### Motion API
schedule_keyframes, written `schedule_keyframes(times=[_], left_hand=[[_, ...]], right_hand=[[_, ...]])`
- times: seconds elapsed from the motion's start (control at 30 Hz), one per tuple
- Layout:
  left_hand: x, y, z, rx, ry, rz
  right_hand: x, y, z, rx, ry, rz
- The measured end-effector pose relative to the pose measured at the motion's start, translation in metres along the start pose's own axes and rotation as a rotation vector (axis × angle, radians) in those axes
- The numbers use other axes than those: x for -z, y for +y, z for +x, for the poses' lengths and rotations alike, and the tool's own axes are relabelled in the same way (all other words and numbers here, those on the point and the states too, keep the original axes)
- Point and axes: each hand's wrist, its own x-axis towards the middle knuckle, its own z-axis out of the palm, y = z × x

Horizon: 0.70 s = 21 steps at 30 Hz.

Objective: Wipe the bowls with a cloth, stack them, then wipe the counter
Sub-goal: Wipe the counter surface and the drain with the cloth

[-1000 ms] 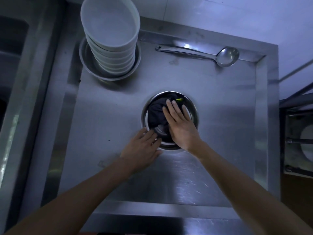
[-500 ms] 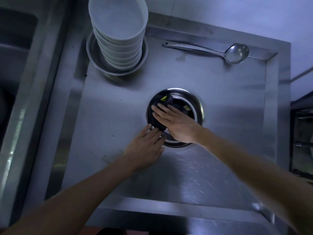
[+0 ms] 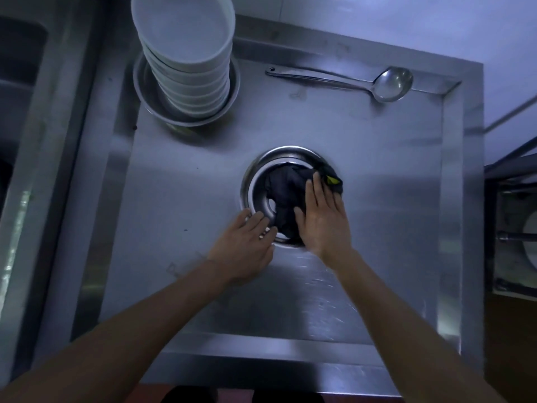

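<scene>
A steel bowl (image 3: 255,175) stands on the steel counter (image 3: 186,228), right of centre. Inside it lies a dark cloth (image 3: 286,187) with a small yellow tag. My right hand (image 3: 322,216) lies flat on the cloth with straight fingers and presses it against the bowl's right inner side. My left hand (image 3: 247,245) rests with straight fingers on the bowl's near-left rim. At the back left, a stack of several white bowls (image 3: 186,53) stands inside a wider steel bowl (image 3: 145,85).
A steel ladle (image 3: 389,82) lies along the counter's back right edge. A raised rim runs round the counter. A sink basin (image 3: 17,82) is at the far left, and a lower shelf with a white dish (image 3: 529,242) is at the right.
My right hand has swept the cloth from the bowl's left side round to its right side. My left hand has stayed on the near-left rim. The view has shifted slightly.
</scene>
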Motion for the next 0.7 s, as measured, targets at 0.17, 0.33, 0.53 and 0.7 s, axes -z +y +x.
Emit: schedule_keyframes(times=[0.17,0.33,0.53,0.7], left_hand=[[0.0,-0.001,-0.003,-0.004,-0.042,-0.003],[-0.002,-0.001,-0.002,-0.005,-0.026,-0.025],[0.0,-0.002,-0.001,-0.017,0.008,-0.035],[0.0,-0.003,-0.004,-0.021,-0.029,-0.033]], right_hand=[[0.005,-0.016,0.03,0.019,-0.065,0.111],[0.002,-0.036,0.049,0.313,-0.023,0.133],[0.006,-0.022,0.045,0.812,-0.028,-0.12],[0.014,-0.004,0.071,0.908,0.016,-0.332]])
